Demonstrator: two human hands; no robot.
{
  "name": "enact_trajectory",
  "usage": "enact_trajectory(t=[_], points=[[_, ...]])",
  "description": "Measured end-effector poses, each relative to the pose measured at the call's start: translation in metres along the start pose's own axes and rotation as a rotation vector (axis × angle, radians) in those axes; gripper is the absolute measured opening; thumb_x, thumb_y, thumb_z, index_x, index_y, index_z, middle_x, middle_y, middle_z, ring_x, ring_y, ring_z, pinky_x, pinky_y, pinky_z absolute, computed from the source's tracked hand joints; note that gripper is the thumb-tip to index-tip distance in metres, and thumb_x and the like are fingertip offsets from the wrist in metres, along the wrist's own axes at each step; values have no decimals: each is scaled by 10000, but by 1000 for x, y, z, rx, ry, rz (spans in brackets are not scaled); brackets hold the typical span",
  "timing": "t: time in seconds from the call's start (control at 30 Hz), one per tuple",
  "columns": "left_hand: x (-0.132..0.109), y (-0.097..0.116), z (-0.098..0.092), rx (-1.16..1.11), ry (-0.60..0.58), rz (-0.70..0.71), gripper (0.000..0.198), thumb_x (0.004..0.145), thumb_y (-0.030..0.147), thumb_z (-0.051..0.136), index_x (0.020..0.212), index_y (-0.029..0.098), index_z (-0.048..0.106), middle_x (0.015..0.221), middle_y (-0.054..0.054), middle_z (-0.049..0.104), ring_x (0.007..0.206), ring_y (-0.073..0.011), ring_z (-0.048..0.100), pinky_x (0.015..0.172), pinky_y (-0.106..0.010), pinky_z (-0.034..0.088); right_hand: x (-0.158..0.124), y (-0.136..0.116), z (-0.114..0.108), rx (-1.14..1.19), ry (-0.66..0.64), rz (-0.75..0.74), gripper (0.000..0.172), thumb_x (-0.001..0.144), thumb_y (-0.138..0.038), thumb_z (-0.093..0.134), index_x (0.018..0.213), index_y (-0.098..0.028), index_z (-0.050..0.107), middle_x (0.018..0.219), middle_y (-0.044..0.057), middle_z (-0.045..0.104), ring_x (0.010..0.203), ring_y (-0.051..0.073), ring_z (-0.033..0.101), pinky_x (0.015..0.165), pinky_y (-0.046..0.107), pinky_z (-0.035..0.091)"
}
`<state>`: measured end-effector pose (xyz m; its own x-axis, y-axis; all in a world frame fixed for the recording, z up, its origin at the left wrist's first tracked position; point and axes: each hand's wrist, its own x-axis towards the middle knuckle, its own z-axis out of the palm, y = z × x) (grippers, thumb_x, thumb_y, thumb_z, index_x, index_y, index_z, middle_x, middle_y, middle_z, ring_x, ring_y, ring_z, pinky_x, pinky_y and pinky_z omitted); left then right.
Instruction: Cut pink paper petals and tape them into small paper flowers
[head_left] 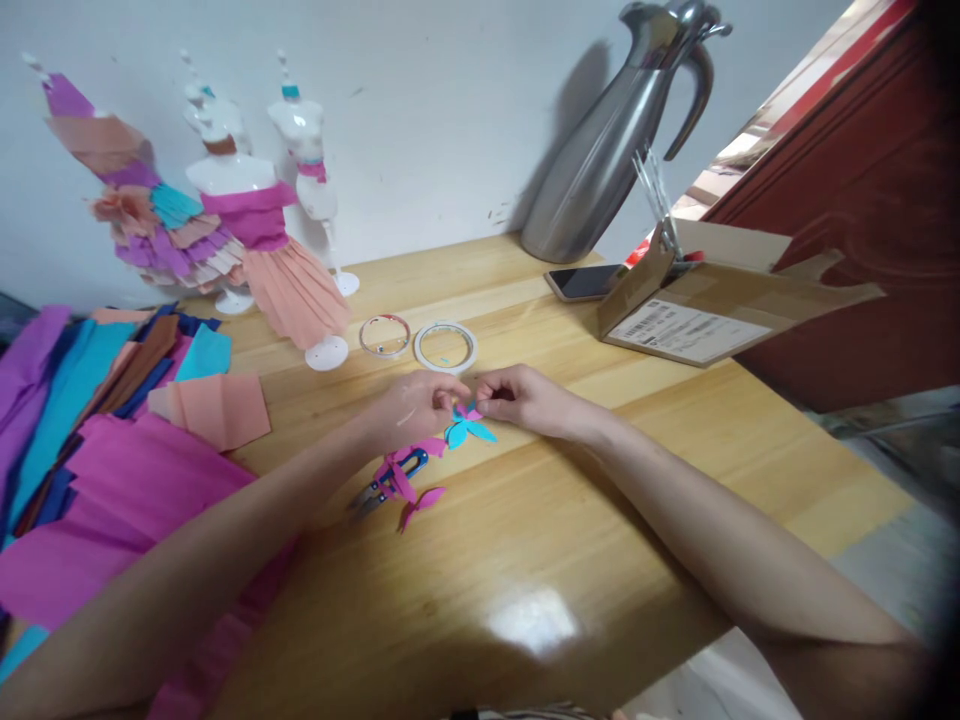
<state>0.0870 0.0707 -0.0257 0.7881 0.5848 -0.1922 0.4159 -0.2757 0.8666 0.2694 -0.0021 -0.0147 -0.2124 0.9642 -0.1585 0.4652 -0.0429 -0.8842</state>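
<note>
- One wooden counter (pixel 540 545) carries everything; its near edge runs below the forearms and its right edge slants beyond the right elbow. The roomiest stretch for moving lies between the forearms, toward the near edge.
- One steel jug (pixel 604 155) and a cardboard carton (pixel 796 298) bound the far right, well apart from the right hand.
- Several small dress forms (pixel 247 178) stand at the far left, some wearing crepe-paper skirts; they look easy to knock over.
- Many crepe-paper sheets (pixel 161 480) crowd the left side under the left forearm, limiting room there.
- Two bare hands meet mid-counter. The left hand (pixel 416 408) curls its fingers inward; what they pinch, I cannot tell. The right hand (pixel 521 400) brings thumb and forefinger together, seemingly pinching the flower's pink part (pixel 472 411).
- One pair of thread snips (pixel 414 463) lies just nearer than the left hand, blades pointing left; a tape roll (pixel 445 370) sits beyond the hands.
- One turquoise paper flower (pixel 466 431) is between and just below the fingertips. It should be very light, soft and easily creased or torn; the gathered centre seems the safest hold, not the petal tips.
- Some loose pink petals (pixel 422 507) lie on and beside the snips, likely just as delicate.
</note>
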Motion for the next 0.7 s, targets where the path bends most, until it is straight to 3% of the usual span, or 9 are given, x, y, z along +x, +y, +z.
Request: enact_trajectory(t=[0.1, 0.2, 0.47, 0.6, 0.7], points=[[0, 6, -5, 88, -6, 110, 223, 661, 146, 621, 868, 140, 703, 791, -7, 577, 679, -93, 501, 591, -190, 386, -3, -5, -3, 138, -43, 45, 261, 739, -397, 596, 669, -153, 532, 551, -54, 416, 507, 64, 329, 488, 226, 241], [0, 11, -8, 61, -9, 132, 129, 663, 180, 651, 779, 137, 689, 826, -13, 573, 677, -83, 499, 610, -190, 399, -5, -6, -5, 236, -54, 57, 277, 740, -408, 616, 669, -157, 522, 521, -65, 397, 472, 56, 300, 466, 234, 209], [-2, 10, -14, -154, -165, -35, 222, 712, 287, 631, 848, 115, 669, 653, 10, 603, 565, -75, 504, 544, -194, 390, -4, -3, -8, 162, -15, 44, 254, 730, -389, 617, 666, -164, 516, 530, -58, 416, 492, 70, 329, 483, 237, 238], [-5, 12, -14, -255, -163, -139, 321, 703, 297, 654, 970, 118, 647, 578, 42, 575, 483, -63, 484, 481, -185, 373, -2, 2, -7, 56, 5, -15, 234, 748, -368, 590, 669, -162, 511, 591, -42, 437, 548, 81, 359, 524, 231, 285], [-2, 11, -11, -342, -136, -167, 237, 726, 281, 637, 898, 118, 640, 522, 49, 552, 444, -58, 474, 453, -180, 372, -1, 5, -5, -72, 21, -68, 198, 773, -325, 553, 669, -161, 517, 610, -33, 451, 573, 89, 383, 554, 228, 310]])
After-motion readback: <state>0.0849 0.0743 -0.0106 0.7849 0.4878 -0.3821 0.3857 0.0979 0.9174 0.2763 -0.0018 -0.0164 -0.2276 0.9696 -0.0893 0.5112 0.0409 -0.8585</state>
